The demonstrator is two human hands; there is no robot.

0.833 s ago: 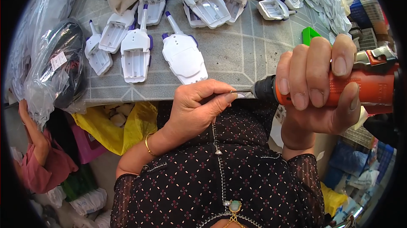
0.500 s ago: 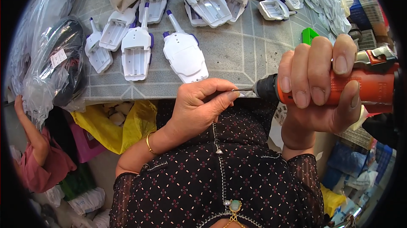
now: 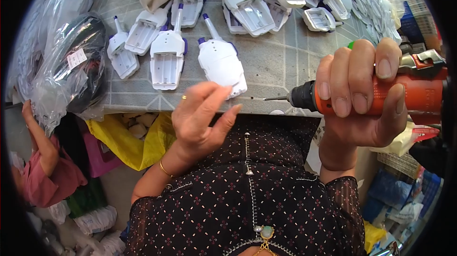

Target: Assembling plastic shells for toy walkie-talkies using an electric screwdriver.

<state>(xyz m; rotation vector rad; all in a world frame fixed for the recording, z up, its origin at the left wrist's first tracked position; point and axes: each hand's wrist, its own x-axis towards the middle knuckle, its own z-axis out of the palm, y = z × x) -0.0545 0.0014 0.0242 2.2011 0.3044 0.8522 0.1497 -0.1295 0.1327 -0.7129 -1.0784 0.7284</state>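
My right hand is wrapped round an orange power screwdriver with a black collar. Its thin bit points left above the table's near edge, touching nothing. My left hand, slightly blurred, is open, thumb and forefinger apart. It is at the near end of a white plastic casing with a purple-tipped stem and a closed panel on its face; whether the fingertips touch it I cannot tell. To its left lies a similar casing with an open compartment.
Several more white casings spread across the grey patterned table. Flat white pieces pile up at the back right. A plastic-wrapped dark bundle lies at left. Below the edge hangs a yellow bag; another person's arm shows far left.
My left hand has left the screwdriver's bit and moved left toward the casing, its fingers parting. My right hand keeps the screwdriver almost in place. The whole view has shifted slightly.
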